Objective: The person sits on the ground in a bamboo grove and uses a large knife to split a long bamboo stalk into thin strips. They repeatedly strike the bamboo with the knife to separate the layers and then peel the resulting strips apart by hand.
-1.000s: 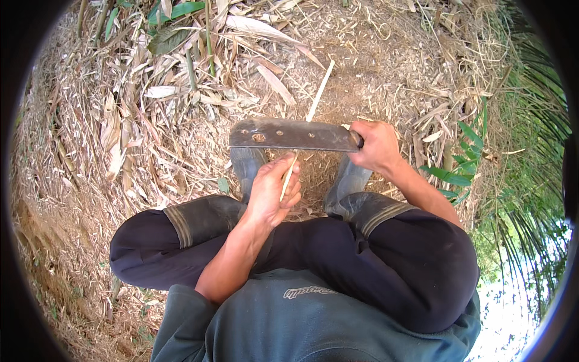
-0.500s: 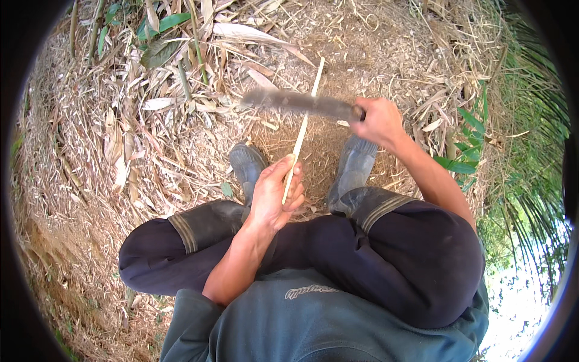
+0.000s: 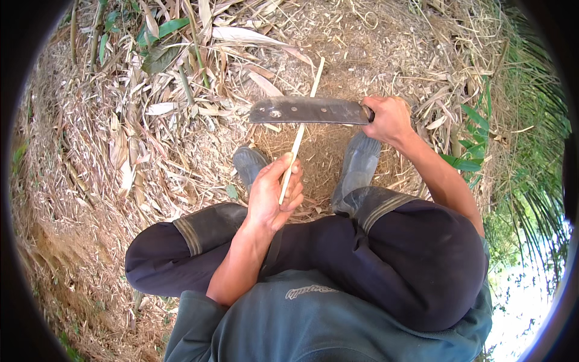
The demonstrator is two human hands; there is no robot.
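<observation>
A thin pale stick (image 3: pixel 295 148), which looks like split bamboo, slants up and away from my left hand (image 3: pixel 275 192). That hand is closed round its near end, with the thumb lying along it. My right hand (image 3: pixel 388 120) grips the handle of a machete (image 3: pixel 307 111). The dark, broad blade has several round marks and points left, lying crosswise over the middle of the stick and hiding a part of it. The stick's far tip shows beyond the blade. Whether blade and stick touch, I cannot tell.
Below the blade are my two dark rubber boots (image 3: pixel 356 166), with my bent knees on both sides. Dry leaves and pale shavings (image 3: pixel 175 130) cover the ground. Green stems (image 3: pixel 196 51) stand at the far left, and green leaves (image 3: pixel 473 145) grow beyond my right arm.
The machete, blurred and tilted before, has come slightly nearer to me along the stick and now lies almost level. My left hand still holds the stick in nearly the same place.
</observation>
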